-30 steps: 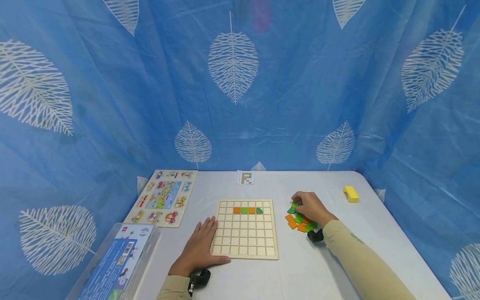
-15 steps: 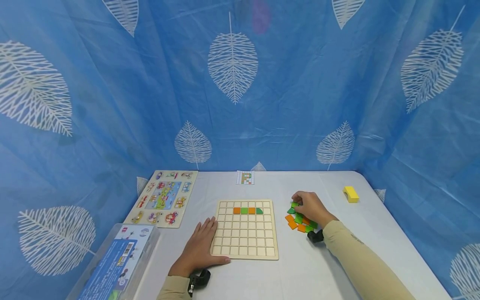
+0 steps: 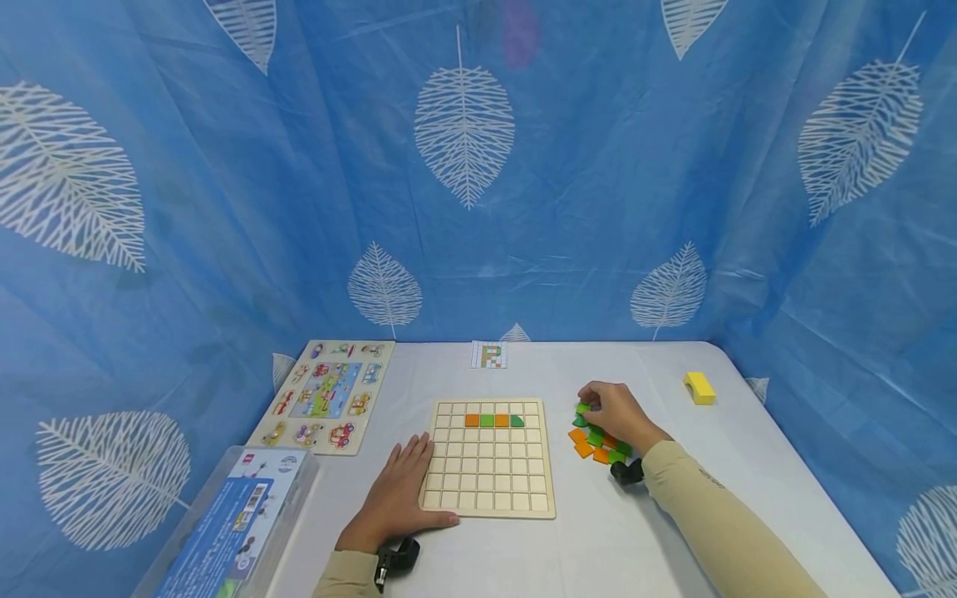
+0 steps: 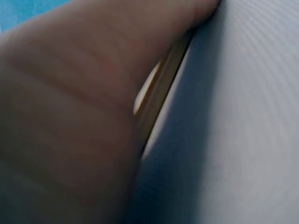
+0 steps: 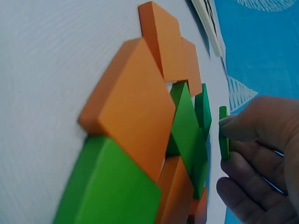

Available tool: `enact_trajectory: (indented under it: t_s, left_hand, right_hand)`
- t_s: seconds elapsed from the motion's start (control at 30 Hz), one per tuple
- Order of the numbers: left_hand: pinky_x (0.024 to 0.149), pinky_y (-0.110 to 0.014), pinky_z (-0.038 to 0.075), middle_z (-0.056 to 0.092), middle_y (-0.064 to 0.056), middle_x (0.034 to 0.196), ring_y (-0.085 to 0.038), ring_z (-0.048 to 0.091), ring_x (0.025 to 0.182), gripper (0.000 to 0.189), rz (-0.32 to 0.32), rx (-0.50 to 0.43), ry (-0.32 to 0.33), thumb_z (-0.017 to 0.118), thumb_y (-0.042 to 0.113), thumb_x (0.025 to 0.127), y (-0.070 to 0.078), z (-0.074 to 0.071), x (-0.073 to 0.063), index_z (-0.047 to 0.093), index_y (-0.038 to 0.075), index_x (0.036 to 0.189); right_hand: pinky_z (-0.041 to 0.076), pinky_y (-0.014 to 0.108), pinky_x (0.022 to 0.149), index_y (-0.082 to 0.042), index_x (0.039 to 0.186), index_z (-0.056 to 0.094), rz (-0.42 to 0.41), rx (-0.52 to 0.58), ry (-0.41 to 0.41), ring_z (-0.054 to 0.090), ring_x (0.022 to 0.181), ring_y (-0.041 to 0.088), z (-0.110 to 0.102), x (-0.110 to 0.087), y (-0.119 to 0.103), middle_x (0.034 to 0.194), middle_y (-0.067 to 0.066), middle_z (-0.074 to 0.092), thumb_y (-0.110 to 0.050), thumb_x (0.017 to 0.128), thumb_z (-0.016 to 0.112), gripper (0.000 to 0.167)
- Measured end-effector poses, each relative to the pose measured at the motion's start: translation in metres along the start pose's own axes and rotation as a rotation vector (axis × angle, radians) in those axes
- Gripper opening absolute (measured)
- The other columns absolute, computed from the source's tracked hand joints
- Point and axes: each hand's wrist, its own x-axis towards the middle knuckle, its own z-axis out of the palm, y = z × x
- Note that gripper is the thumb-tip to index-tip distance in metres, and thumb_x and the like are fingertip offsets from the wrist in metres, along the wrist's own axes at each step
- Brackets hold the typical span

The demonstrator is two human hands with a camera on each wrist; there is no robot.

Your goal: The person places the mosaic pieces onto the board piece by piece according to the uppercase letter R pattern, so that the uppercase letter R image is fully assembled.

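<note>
My left hand (image 3: 395, 490) lies spread at the lower left corner of the wooden grid board (image 3: 486, 469), fingers along its left side and thumb along its near edge. In the board's second row sit two orange square tiles (image 3: 473, 420), a light green square tile (image 3: 488, 420) and a dark green quarter-round tile (image 3: 517, 421). To the right of the board, my right hand (image 3: 616, 413) pinches a green tile (image 5: 224, 133) between thumb and fingers. Below it is a loose heap of orange tiles (image 5: 135, 102) and green tiles (image 5: 110, 186), partly hidden by the hand.
Behind the board lies a small pattern card (image 3: 489, 355). A wooden vehicle puzzle (image 3: 326, 394) and a clear plastic case (image 3: 287, 507) with printed sheets are on the left. A yellow arch block (image 3: 699, 388) stands at the right rear, before a blue leaf-print curtain (image 3: 568, 208).
My right hand has shifted very slightly left with the green tile at its fingertips. The left hand and the tiles on the board stay as they were.
</note>
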Motion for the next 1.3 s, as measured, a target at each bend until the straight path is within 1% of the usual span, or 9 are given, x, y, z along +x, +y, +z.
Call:
enact_trajectory:
  t_s: [0.33,0.7,0.73,0.93,0.97,1.07,1.3]
  left_hand:
    - [0.126,-0.055,0.016,0.031,-0.019,0.168,-0.037,0.024,0.156,0.138,0.002,-0.004,0.0,0.07,0.09,0.068,0.0,0.001,0.0,0.034,-0.004,0.162]
    - [0.126,-0.054,0.015,0.031,-0.017,0.168,-0.035,0.024,0.156,0.14,-0.011,0.01,-0.007,0.069,0.093,0.066,-0.001,0.002,-0.001,0.034,-0.002,0.163]
    - [0.126,-0.055,0.017,0.032,-0.018,0.168,-0.036,0.025,0.155,0.139,-0.007,0.007,-0.001,0.07,0.092,0.066,-0.001,0.002,-0.001,0.035,-0.003,0.162]
    - [0.125,-0.057,0.018,0.032,-0.02,0.167,-0.038,0.025,0.155,0.139,-0.001,-0.002,0.009,0.07,0.091,0.067,0.0,0.002,-0.001,0.034,-0.004,0.162]
    - [0.126,-0.056,0.016,0.031,-0.019,0.168,-0.037,0.024,0.156,0.14,-0.005,-0.001,0.004,0.069,0.092,0.067,0.0,0.002,0.0,0.034,-0.004,0.162]
    - [0.126,-0.056,0.016,0.03,-0.019,0.168,-0.037,0.023,0.156,0.14,-0.007,0.0,0.005,0.07,0.092,0.067,-0.001,0.002,0.0,0.033,-0.004,0.162]
    - [0.126,-0.056,0.015,0.03,-0.019,0.168,-0.037,0.023,0.156,0.14,-0.012,-0.009,0.004,0.071,0.091,0.066,0.001,0.001,0.0,0.033,-0.005,0.162]
  right_hand:
    - [0.06,0.047,0.089,0.0,0.117,0.074,-0.027,0.03,-0.002,0.069,0.096,0.025,0.002,-0.002,-0.007,0.104,0.005,0.073,0.001,0.09,0.081,0.028]
    - [0.061,0.044,0.088,-0.001,0.116,0.075,-0.057,0.054,-0.004,0.069,0.095,0.022,0.01,-0.003,-0.016,0.103,0.002,0.072,-0.001,0.091,0.081,0.026]
    - [0.061,0.044,0.088,-0.001,0.116,0.074,-0.064,0.056,-0.006,0.069,0.095,0.022,0.01,-0.003,-0.017,0.104,0.002,0.072,-0.001,0.091,0.081,0.026]
    - [0.06,0.043,0.088,-0.001,0.118,0.074,-0.059,0.07,-0.023,0.068,0.096,0.021,0.012,-0.001,-0.023,0.105,0.001,0.072,-0.003,0.091,0.082,0.028]
    - [0.06,0.043,0.088,-0.002,0.118,0.074,-0.057,0.071,-0.023,0.068,0.097,0.021,0.013,-0.001,-0.024,0.105,0.0,0.072,-0.003,0.091,0.082,0.029]
    - [0.06,0.043,0.087,-0.001,0.118,0.074,-0.072,0.073,-0.019,0.068,0.096,0.021,0.015,-0.001,-0.028,0.104,0.0,0.072,-0.003,0.091,0.083,0.028]
    - [0.059,0.041,0.089,-0.005,0.116,0.075,-0.074,0.074,-0.031,0.068,0.096,0.018,0.025,-0.002,-0.034,0.102,-0.003,0.072,-0.005,0.091,0.083,0.026]
